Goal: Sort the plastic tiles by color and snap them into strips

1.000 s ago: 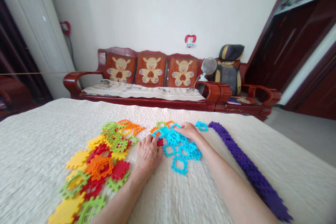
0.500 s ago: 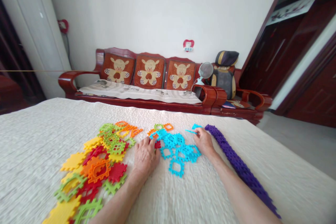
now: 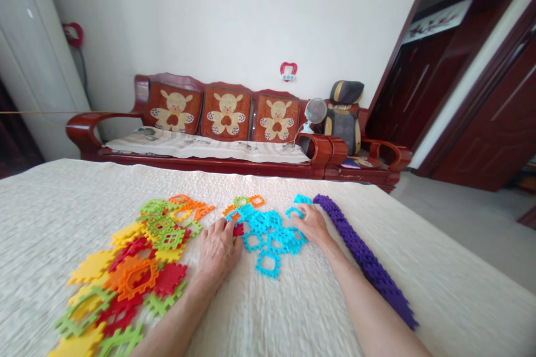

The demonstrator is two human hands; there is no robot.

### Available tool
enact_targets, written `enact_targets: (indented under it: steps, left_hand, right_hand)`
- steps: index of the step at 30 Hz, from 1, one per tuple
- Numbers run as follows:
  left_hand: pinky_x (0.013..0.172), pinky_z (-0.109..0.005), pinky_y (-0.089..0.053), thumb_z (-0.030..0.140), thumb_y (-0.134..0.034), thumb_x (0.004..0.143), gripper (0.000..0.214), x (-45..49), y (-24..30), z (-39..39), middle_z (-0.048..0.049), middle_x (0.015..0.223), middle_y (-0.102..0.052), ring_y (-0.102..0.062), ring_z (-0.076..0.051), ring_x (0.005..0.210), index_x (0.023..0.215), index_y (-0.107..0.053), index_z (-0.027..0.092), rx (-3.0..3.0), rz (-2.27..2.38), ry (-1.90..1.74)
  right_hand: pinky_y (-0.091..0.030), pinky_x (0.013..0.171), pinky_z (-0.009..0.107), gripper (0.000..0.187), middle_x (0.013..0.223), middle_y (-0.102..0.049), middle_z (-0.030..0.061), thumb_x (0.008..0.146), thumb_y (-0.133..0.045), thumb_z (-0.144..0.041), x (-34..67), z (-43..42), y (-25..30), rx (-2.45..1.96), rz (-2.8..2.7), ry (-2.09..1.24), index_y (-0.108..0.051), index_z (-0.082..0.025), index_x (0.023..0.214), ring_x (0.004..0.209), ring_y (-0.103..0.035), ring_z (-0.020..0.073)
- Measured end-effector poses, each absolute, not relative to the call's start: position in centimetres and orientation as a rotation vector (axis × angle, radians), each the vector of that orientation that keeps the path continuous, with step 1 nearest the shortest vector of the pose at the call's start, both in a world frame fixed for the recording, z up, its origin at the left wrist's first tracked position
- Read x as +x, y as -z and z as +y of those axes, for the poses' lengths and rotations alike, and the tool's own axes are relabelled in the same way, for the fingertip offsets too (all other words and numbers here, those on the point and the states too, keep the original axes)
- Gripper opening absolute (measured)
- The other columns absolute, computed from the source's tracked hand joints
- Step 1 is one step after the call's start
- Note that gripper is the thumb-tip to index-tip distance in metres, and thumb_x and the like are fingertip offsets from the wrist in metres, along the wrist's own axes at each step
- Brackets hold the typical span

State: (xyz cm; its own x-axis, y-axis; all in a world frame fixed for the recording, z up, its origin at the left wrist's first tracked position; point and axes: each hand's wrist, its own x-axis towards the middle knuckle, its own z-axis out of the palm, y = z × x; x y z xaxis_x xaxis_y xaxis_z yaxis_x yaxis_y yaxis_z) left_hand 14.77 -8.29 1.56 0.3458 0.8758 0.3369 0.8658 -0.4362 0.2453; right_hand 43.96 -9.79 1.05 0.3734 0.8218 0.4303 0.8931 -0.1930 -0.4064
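Note:
A cluster of blue lattice tiles (image 3: 268,237) lies on the cream bedspread (image 3: 293,301) between my hands. My left hand (image 3: 215,250) rests palm down at the cluster's left edge, fingertips curled onto a red tile (image 3: 239,230). My right hand (image 3: 312,224) is at the cluster's right edge, its fingers pinched on a single blue tile (image 3: 293,212). One more blue tile (image 3: 302,199) lies just beyond it. A long strip of joined purple tiles (image 3: 364,259) runs diagonally to the right of my right arm.
A spread of yellow, orange, red and green tiles (image 3: 138,256) lies to the left. Small green and orange tiles (image 3: 249,201) sit beyond the blue cluster. A red wooden sofa (image 3: 226,122) with bear cushions stands behind the bed. Dark wooden doors (image 3: 481,106) are at right.
My right hand moved from the top of the blue cluster to its right edge and took hold of a single blue tile. My left hand stayed at the red tile. The view shifted right.

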Motion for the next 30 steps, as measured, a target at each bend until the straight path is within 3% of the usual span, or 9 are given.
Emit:
enact_targets:
  steps: [7, 14, 22, 30]
  left_hand:
    - [0.09, -0.038, -0.036, 0.031, -0.046, 0.088, 0.042, 14.7, -1.4, -8.2, -0.0088, 0.117, -0.058, -0.053, -0.026, 0.108, 0.129, -0.052, 0.025, 2.58, 1.638, -0.664]
    - [0.089, -0.037, -0.036, 0.033, -0.047, 0.089, 0.044, 14.7, -1.6, -8.2, -0.0089, 0.117, -0.058, -0.054, -0.025, 0.106, 0.132, -0.05, 0.026, 2.581, 1.653, -0.638]
    - [0.087, -0.036, -0.036, 0.032, -0.047, 0.088, 0.041, 14.7, -1.4, -8.2, -0.0083, 0.114, -0.058, -0.055, -0.024, 0.104, 0.129, -0.051, 0.026, 2.596, 1.658, -0.67]
    - [0.087, -0.036, -0.036, 0.031, -0.046, 0.088, 0.041, 14.7, -1.3, -8.2, -0.0082, 0.115, -0.058, -0.054, -0.024, 0.104, 0.128, -0.052, 0.026, 2.593, 1.649, -0.665]
  right_hand:
    - [-0.042, 0.093, 0.03, 0.045, 0.112, -0.065, 0.0077, 0.071, -0.059, -0.03, 44.2, -9.7, -0.9, -2.036, -1.549, 0.084, -0.064, -0.018, 0.114, 0.105, -0.058, 0.0215]
    - [-0.039, 0.098, 0.032, 0.043, 0.114, -0.062, 0.0106, 0.075, -0.053, -0.028, 45.5, -9.5, -0.5, -1.977, -1.29, 0.323, -0.058, -0.015, 0.116, 0.109, -0.054, 0.0219]
    - [-0.043, 0.087, 0.031, 0.046, 0.112, -0.059, 0.0133, 0.082, -0.053, -0.04, 45.0, -9.1, -1.2, -2.251, -1.125, 0.31, -0.056, -0.014, 0.12, 0.104, -0.056, 0.0245]
    - [-0.043, 0.084, 0.033, 0.049, 0.114, -0.058, 0.0154, 0.082, -0.053, -0.04, 44.3, -9.2, -1.8, -2.376, -1.091, 0.304, -0.055, -0.013, 0.123, 0.104, -0.056, 0.0281]
